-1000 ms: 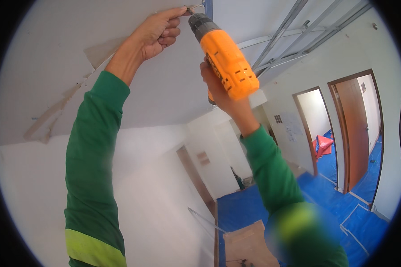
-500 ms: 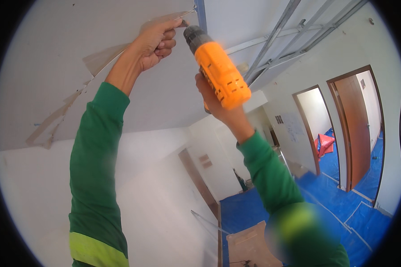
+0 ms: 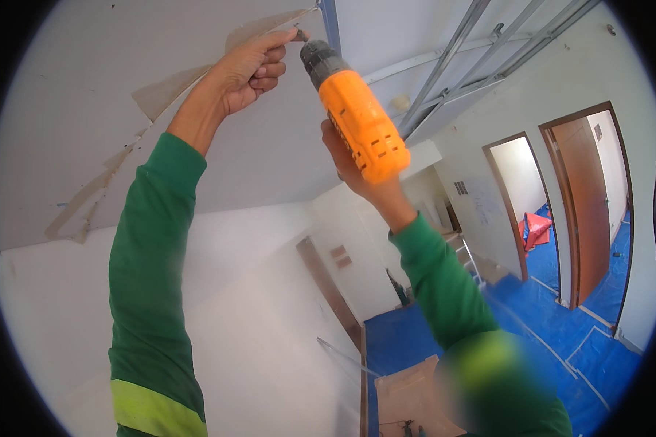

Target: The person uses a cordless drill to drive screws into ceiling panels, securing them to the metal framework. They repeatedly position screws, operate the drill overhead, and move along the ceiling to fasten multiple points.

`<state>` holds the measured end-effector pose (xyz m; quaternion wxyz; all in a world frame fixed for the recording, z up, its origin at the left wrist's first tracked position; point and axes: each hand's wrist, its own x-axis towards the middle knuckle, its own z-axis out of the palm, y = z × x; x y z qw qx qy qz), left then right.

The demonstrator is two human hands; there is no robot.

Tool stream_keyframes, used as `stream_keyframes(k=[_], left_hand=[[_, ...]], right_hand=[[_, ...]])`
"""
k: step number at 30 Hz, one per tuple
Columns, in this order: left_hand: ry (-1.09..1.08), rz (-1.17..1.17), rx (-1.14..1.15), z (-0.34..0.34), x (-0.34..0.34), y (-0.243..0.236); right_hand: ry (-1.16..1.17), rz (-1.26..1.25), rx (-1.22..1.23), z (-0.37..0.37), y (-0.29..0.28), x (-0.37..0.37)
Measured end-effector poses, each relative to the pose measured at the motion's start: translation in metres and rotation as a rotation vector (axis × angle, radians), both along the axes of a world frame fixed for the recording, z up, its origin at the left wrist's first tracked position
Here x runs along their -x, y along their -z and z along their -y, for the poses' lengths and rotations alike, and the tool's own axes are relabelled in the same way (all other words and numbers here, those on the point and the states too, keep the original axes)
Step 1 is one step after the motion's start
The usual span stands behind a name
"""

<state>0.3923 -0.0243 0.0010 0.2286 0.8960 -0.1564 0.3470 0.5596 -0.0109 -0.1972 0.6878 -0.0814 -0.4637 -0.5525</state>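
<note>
Two hands raised: your right hand grips one orange-and-black plastic power drill; your left hand is curled, fingertips at a small dark piece by the chuck, pinch unclear. Your green fabric right sleeve partly hides creased blue floor sheeting. Beyond: slender grey metal ceiling channels, two brown-framed rectangular doorways.

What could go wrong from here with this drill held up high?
The left hand is close to the front of the orange drill, so a slip might nick it. The right hand holds that drill overhead, so dust could fall back down. The ragged brown ceiling patch might flake.
</note>
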Motion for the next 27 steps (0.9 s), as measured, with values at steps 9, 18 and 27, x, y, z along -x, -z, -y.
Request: stream_keyframes(k=[9,18,27], left_hand=[[0.066,0.024,0.022,0.001,-0.006,-0.011],[0.173,0.049,0.096,0.002,-0.014,-0.013],[0.207,0.051,0.143,-0.001,-0.019,-0.017]], right_hand=[[0.064,-0.082,0.031,0.008,-0.012,0.004],[-0.035,-0.059,0.071,0.013,-0.024,0.006],[-0.053,-0.038,0.095,0.015,-0.027,0.001]])
